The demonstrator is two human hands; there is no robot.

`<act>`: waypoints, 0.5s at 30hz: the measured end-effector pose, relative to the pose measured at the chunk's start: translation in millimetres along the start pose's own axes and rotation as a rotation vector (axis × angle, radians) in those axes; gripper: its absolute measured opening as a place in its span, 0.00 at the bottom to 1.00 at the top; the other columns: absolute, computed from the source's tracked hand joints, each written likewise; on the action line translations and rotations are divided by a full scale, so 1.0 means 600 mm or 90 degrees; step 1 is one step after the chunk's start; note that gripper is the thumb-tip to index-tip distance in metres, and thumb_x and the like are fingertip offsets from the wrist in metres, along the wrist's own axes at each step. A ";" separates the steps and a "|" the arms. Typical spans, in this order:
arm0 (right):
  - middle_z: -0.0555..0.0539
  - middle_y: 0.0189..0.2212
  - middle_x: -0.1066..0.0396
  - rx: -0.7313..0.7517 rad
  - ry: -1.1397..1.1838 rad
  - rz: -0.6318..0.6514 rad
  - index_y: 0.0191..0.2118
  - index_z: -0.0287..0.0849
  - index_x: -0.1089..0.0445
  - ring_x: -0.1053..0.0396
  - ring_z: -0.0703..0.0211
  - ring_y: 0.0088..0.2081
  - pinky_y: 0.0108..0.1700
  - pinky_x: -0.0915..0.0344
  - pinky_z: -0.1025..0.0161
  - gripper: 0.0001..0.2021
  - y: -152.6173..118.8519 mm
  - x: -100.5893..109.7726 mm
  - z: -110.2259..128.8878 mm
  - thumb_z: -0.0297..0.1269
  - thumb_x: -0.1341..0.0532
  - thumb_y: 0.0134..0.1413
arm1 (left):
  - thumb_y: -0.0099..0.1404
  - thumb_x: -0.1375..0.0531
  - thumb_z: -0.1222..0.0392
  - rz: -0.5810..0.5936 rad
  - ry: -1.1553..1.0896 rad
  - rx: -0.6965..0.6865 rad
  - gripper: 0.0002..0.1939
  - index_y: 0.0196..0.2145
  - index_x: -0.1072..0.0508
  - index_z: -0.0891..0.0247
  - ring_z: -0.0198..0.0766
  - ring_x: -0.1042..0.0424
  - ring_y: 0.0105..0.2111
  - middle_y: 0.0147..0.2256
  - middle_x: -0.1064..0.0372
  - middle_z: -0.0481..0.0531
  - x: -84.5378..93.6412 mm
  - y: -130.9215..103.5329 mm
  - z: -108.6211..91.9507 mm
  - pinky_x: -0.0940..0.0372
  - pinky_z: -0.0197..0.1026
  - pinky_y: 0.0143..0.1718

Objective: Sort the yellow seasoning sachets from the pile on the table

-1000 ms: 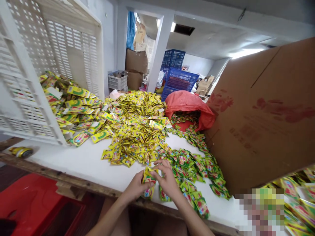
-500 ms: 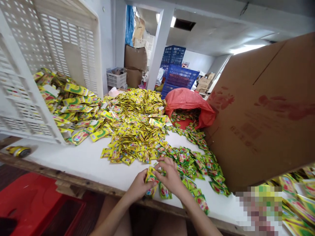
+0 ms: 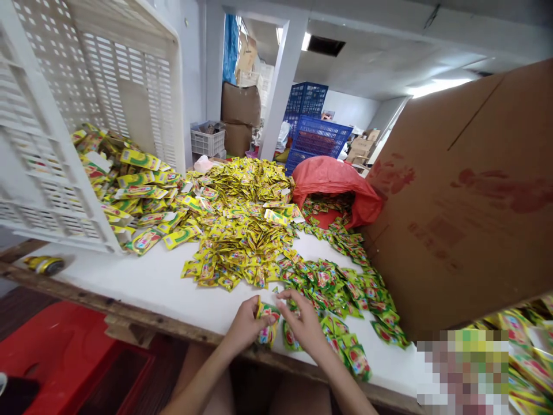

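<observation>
My left hand (image 3: 245, 324) is closed around a small yellow printed box (image 3: 268, 324), held upright over the front edge of the white table (image 3: 159, 291). My right hand (image 3: 302, 325) is beside the box's upper right edge, fingers bent and apart; nothing clear shows between them. Below my right hand, a green packet (image 3: 290, 337) lies partly covered. A heap of green packets (image 3: 326, 282) spreads just beyond my right hand. Farther off, straight ahead, rises a pile of yellow packets (image 3: 242, 245).
A white crate (image 3: 179, 109) lies tipped at the left, spilling yellow boxes (image 3: 144, 193). A red sack (image 3: 330, 173) opens toward me with green packets inside. A large cardboard carton (image 3: 458, 207) leans at the right. A red stool (image 3: 56, 351) stands at lower left.
My right fingers have drawn slightly back from the box's top. The left hand still grips the box in about the same place. The view has shifted a little.
</observation>
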State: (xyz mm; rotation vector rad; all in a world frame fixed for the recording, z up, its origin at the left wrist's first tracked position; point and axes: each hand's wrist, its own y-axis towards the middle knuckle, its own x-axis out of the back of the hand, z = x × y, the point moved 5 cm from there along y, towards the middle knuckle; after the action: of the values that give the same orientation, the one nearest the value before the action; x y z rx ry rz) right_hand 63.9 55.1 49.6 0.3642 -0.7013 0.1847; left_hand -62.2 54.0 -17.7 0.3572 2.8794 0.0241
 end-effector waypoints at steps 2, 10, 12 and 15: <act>0.46 0.36 0.31 0.004 0.069 -0.037 0.36 0.44 0.33 0.35 0.55 0.41 0.44 0.40 0.59 0.08 -0.010 0.002 -0.004 0.40 0.46 0.55 | 0.50 0.38 0.61 0.019 -0.015 0.006 0.16 0.36 0.35 0.67 0.40 0.32 0.32 0.30 0.30 0.51 -0.003 -0.001 -0.001 0.38 0.39 0.35; 0.45 0.36 0.31 -0.071 0.331 -0.057 0.42 0.44 0.39 0.32 0.55 0.39 0.42 0.35 0.59 0.11 -0.041 -0.041 -0.042 0.41 0.44 0.53 | 0.57 0.42 0.61 -0.052 -0.007 -0.068 0.19 0.43 0.47 0.58 0.37 0.31 0.35 0.36 0.33 0.49 0.012 -0.027 -0.023 0.38 0.39 0.38; 0.45 0.37 0.31 -0.071 0.310 -0.051 0.40 0.44 0.36 0.32 0.55 0.40 0.43 0.36 0.59 0.10 -0.044 -0.044 -0.042 0.41 0.45 0.54 | 0.57 0.43 0.60 -0.041 0.026 -0.064 0.14 0.39 0.43 0.60 0.37 0.31 0.34 0.32 0.34 0.48 0.015 -0.028 -0.024 0.38 0.38 0.36; 0.45 0.36 0.30 -0.051 0.238 -0.038 0.38 0.44 0.32 0.33 0.54 0.40 0.44 0.37 0.59 0.09 -0.040 -0.038 -0.033 0.41 0.45 0.55 | 0.57 0.43 0.60 -0.019 0.073 -0.062 0.08 0.35 0.38 0.62 0.36 0.33 0.31 0.30 0.35 0.47 0.018 -0.025 -0.027 0.39 0.36 0.33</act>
State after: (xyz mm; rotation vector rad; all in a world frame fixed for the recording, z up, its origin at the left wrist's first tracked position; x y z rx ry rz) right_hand 65.4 39.6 13.9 0.2632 -0.3273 0.1617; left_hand -80.1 42.4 -5.0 0.3047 2.9825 0.1859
